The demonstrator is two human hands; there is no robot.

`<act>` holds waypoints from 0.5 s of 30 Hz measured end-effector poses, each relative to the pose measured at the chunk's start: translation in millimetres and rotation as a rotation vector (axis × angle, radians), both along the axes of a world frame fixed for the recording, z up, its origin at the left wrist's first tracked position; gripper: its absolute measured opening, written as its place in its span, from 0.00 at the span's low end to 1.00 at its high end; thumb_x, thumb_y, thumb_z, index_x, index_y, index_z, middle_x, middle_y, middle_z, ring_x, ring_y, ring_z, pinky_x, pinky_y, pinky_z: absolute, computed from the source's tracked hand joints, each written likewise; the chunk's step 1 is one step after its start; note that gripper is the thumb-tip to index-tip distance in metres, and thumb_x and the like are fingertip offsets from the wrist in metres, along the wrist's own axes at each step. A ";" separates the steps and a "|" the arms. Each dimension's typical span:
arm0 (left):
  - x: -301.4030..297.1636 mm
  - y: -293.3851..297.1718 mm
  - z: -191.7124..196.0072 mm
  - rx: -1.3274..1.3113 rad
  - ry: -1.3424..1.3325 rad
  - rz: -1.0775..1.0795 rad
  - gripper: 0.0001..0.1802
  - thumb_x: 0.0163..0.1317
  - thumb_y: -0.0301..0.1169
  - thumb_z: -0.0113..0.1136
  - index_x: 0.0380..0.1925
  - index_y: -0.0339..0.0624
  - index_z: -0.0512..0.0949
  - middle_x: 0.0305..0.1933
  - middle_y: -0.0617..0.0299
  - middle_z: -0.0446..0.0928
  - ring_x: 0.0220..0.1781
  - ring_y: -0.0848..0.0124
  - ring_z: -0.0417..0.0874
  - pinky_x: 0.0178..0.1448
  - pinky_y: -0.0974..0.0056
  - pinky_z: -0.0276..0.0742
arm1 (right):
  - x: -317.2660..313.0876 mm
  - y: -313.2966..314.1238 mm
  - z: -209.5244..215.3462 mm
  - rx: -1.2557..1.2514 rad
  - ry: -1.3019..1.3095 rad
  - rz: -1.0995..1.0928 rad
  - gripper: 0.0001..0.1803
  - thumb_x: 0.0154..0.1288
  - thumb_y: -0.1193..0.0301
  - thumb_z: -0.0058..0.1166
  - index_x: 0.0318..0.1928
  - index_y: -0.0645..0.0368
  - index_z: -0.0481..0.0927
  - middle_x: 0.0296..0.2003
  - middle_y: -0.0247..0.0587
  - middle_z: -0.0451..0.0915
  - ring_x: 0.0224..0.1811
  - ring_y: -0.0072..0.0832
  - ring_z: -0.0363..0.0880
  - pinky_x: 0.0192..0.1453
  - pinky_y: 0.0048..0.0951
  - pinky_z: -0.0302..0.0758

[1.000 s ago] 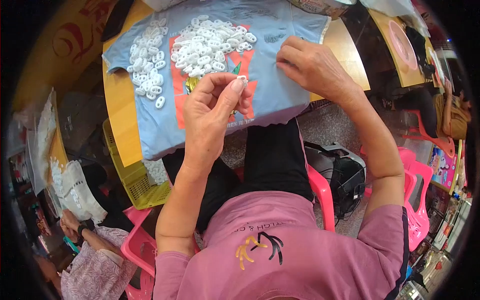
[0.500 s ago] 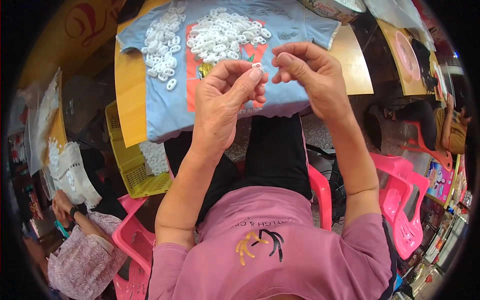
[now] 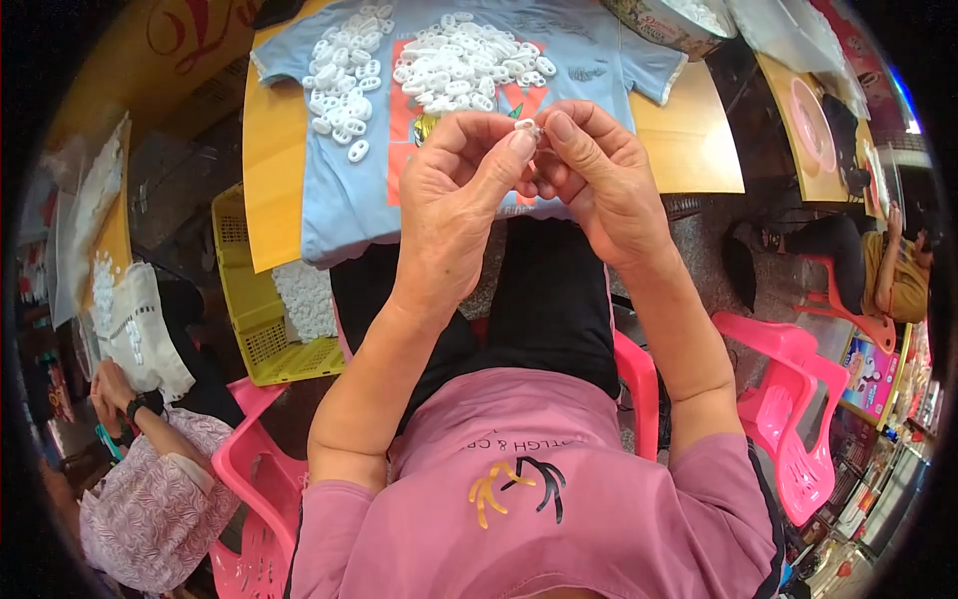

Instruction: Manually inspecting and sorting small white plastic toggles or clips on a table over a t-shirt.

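Observation:
Between thumb and forefinger, my left hand [image 3: 454, 205] pinches a small white oval plastic piece [image 3: 527, 125] with holes in it. Right beside it, my right hand [image 3: 614, 185] is closed in a pinch, its fingertips against the piece's edge; whatever tiny thing they hold is too small to make out. Beyond my hands lies a large heap of similar white oval pieces [image 3: 464, 65], with a narrower pile of them [image 3: 342, 80] to its left. Both rest on a light blue T-shirt [image 3: 344, 205] spread over the table.
The wooden table [image 3: 689, 140] stands before my knees. A round tin [image 3: 679, 25] sits at its far right. Down on the left is a yellow crate [image 3: 239, 290] beside more white pieces [image 3: 304, 299]. Pink chairs [image 3: 788, 399] flank me, and a person [image 3: 165, 479] sits at left.
My right hand has moved left and met the white piece in my left hand; before, the two were apart. The view has shifted slightly.

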State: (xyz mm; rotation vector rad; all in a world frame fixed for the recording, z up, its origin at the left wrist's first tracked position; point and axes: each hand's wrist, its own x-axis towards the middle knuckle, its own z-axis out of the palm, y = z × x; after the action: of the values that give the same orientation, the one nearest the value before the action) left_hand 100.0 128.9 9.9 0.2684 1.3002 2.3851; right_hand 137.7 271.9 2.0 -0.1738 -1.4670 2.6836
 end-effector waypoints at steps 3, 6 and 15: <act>0.9 0.0 0.3 0.006 0.007 0.005 0.08 0.65 0.28 0.61 0.38 0.34 0.75 0.32 0.62 0.78 0.31 0.76 0.78 0.38 0.71 0.76 | 0.3 -1.2 1.5 -0.011 0.000 -0.012 0.10 0.70 0.66 0.56 0.45 0.59 0.80 0.32 0.29 0.78 0.27 0.15 0.69 0.30 0.21 0.70; 1.4 1.3 -0.2 0.010 0.014 0.011 0.08 0.65 0.28 0.61 0.37 0.34 0.75 0.32 0.62 0.78 0.31 0.76 0.78 0.38 0.71 0.77 | -0.5 -2.5 2.4 -0.021 0.014 -0.032 0.10 0.70 0.66 0.55 0.44 0.58 0.79 0.32 0.29 0.78 0.27 0.15 0.69 0.30 0.21 0.69; 3.1 2.4 -1.2 0.002 0.030 0.035 0.08 0.65 0.28 0.61 0.37 0.34 0.75 0.32 0.60 0.79 0.31 0.76 0.79 0.38 0.71 0.77 | 0.8 -9.5 2.0 0.111 0.055 -0.098 0.09 0.69 0.68 0.56 0.43 0.59 0.78 0.32 0.30 0.78 0.26 0.16 0.69 0.30 0.19 0.69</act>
State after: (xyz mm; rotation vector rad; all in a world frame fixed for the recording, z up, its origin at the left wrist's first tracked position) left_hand 103.0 131.4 8.7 0.2856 1.3270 2.4208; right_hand 138.5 262.4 4.0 -0.1585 -1.5443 2.5028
